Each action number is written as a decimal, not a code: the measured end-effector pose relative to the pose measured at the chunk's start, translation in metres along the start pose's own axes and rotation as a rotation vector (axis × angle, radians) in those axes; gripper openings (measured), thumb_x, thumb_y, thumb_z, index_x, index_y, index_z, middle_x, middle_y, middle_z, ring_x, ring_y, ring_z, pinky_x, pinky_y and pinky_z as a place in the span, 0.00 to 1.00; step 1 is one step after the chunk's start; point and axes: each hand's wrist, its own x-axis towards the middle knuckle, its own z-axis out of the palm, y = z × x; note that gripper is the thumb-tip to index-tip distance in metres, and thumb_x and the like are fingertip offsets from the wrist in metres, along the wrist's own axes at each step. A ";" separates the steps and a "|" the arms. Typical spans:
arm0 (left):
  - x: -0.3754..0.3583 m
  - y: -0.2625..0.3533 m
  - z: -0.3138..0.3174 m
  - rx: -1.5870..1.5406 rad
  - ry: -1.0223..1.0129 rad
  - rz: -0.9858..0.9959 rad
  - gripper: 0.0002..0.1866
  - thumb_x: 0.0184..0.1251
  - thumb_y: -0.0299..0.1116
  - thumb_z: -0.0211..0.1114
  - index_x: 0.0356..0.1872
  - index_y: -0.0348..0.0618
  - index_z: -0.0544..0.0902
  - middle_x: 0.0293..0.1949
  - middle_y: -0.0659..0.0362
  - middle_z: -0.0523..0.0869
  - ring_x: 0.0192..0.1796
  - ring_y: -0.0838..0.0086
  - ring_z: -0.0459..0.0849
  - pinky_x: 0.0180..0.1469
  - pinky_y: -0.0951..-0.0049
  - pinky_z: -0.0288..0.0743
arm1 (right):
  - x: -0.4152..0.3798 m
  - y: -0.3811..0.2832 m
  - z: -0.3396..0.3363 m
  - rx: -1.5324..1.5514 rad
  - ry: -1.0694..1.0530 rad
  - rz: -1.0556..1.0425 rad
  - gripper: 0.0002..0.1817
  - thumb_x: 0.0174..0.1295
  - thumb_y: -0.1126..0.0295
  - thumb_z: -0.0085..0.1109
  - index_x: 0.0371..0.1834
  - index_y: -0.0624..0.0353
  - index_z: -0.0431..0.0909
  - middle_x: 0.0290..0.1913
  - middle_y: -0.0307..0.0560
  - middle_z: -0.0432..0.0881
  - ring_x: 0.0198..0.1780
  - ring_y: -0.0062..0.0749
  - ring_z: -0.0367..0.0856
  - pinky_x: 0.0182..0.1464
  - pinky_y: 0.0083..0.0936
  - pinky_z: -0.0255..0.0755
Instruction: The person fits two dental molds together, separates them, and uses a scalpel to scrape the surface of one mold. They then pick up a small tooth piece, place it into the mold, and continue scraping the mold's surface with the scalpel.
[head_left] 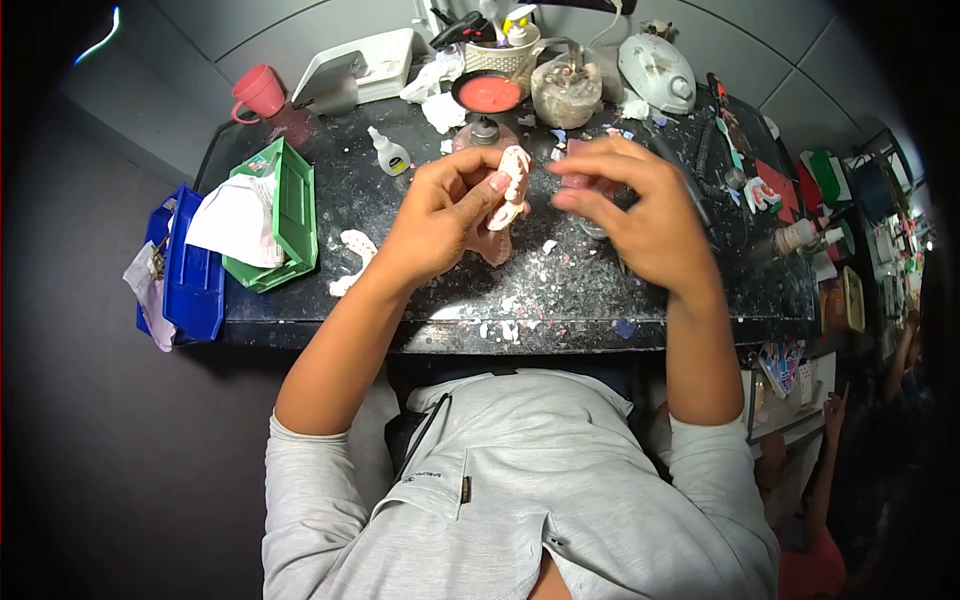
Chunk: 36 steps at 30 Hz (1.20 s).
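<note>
Upright in my left hand point(440, 212) is a dental cast point(514, 178), cream-coloured and curved, with pink material along its lower part. My left thumb presses on its face and the fingers wrap behind it. Just right of the cast, my right hand point(645, 215) is raised with thumb and fingers apart, slightly blurred. Behind its fingertips shows a pink translucent piece point(577, 180), partly hidden. Another pale curved cast point(357, 245) lies on the table beside my left forearm, which covers part of it.
The black tabletop point(450, 315) is strewn with scraps. Green point(295, 215) and blue point(195, 290) bins stand left, with a dropper bottle point(388, 153) nearby. Behind are a red dish point(490, 93), cloudy jar point(566, 92) and white machine point(655, 72). Tools point(730, 150) lie right.
</note>
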 end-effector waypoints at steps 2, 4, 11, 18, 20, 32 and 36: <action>-0.002 0.000 -0.001 -0.064 0.010 0.012 0.17 0.78 0.33 0.61 0.59 0.31 0.79 0.41 0.59 0.85 0.41 0.78 0.85 0.45 0.75 0.82 | -0.016 -0.016 -0.017 -0.175 -0.063 0.249 0.13 0.58 0.67 0.75 0.42 0.63 0.88 0.31 0.48 0.85 0.31 0.30 0.82 0.37 0.27 0.75; -0.005 0.005 -0.001 -0.102 -0.016 0.016 0.17 0.78 0.34 0.60 0.59 0.31 0.79 0.39 0.60 0.84 0.40 0.79 0.84 0.43 0.77 0.80 | -0.034 -0.020 -0.019 -0.361 -0.129 0.507 0.13 0.58 0.68 0.75 0.40 0.65 0.87 0.28 0.51 0.85 0.28 0.31 0.83 0.36 0.29 0.76; -0.007 0.006 0.010 -0.029 -0.038 0.108 0.20 0.78 0.39 0.58 0.55 0.30 0.82 0.26 0.63 0.77 0.23 0.82 0.74 0.28 0.80 0.69 | -0.062 0.003 -0.008 -0.296 -0.027 0.665 0.09 0.56 0.76 0.74 0.35 0.68 0.83 0.25 0.57 0.84 0.26 0.42 0.86 0.34 0.32 0.75; -0.008 0.007 0.010 -0.193 -0.072 0.084 0.24 0.81 0.46 0.54 0.53 0.29 0.81 0.24 0.63 0.76 0.21 0.82 0.71 0.25 0.81 0.63 | -0.064 0.013 -0.023 -0.324 -0.130 0.678 0.08 0.57 0.78 0.73 0.35 0.63 0.81 0.22 0.43 0.81 0.21 0.22 0.76 0.28 0.24 0.67; -0.009 0.008 0.009 -0.204 -0.096 0.102 0.24 0.81 0.47 0.55 0.54 0.30 0.81 0.25 0.62 0.77 0.22 0.82 0.71 0.25 0.82 0.63 | -0.070 0.027 -0.027 0.125 0.024 0.614 0.07 0.60 0.77 0.72 0.37 0.62 0.81 0.26 0.37 0.82 0.24 0.13 0.73 0.28 0.16 0.64; -0.013 0.003 0.016 0.041 -0.074 0.241 0.21 0.81 0.49 0.57 0.54 0.38 0.76 0.35 0.62 0.77 0.32 0.85 0.69 0.32 0.83 0.63 | -0.042 0.002 0.001 0.702 0.262 0.221 0.09 0.63 0.82 0.67 0.46 0.69 0.81 0.39 0.51 0.86 0.36 0.26 0.86 0.36 0.22 0.86; -0.013 0.004 0.015 0.066 -0.132 0.230 0.22 0.81 0.50 0.56 0.55 0.38 0.74 0.37 0.63 0.75 0.32 0.85 0.66 0.35 0.83 0.63 | -0.031 -0.010 0.013 0.698 0.246 0.172 0.07 0.67 0.82 0.63 0.46 0.72 0.81 0.38 0.55 0.86 0.42 0.36 0.90 0.42 0.30 0.91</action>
